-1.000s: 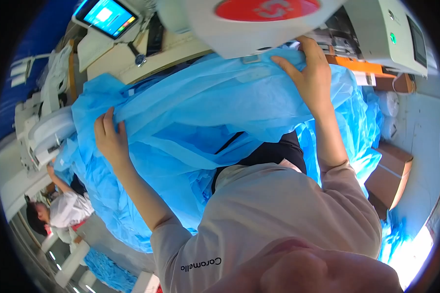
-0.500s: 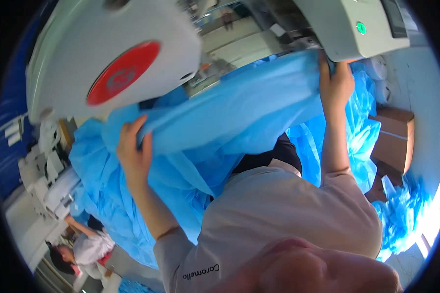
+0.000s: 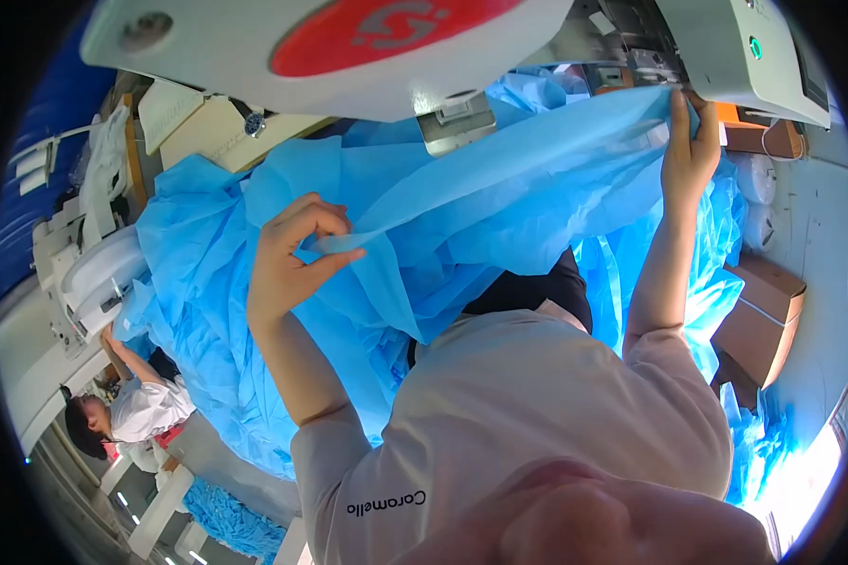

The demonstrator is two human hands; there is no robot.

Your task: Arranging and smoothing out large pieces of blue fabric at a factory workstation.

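Note:
A long sheet of thin light-blue fabric point(image 3: 537, 160) stretches between my two hands, below the white sewing machine point(image 3: 226, 71) with a red oval panel. My left hand point(image 3: 292, 254) pinches the fabric's left edge between thumb and curled fingers. My right hand point(image 3: 690, 155) grips the other end, up against the underside of the machine's right end point(image 3: 735, 52), which carries a green button; some of its fingertips are hidden by the fabric. More of the blue cloth hangs in folds under both hands and over my lap.
A big heap of blue fabric point(image 3: 207, 320) fills the left side. At the right stand a cardboard box point(image 3: 763, 315) and white rolls point(image 3: 758, 202). Another person point(image 3: 141, 405) works at a white machine point(image 3: 94, 273) on the far left. A small metal plate point(image 3: 457, 122) lies under the machine arm.
My left hand has moved right and drawn its fingers in on the fabric edge. The view has shifted, so the machine sits higher. My right hand still holds its end.

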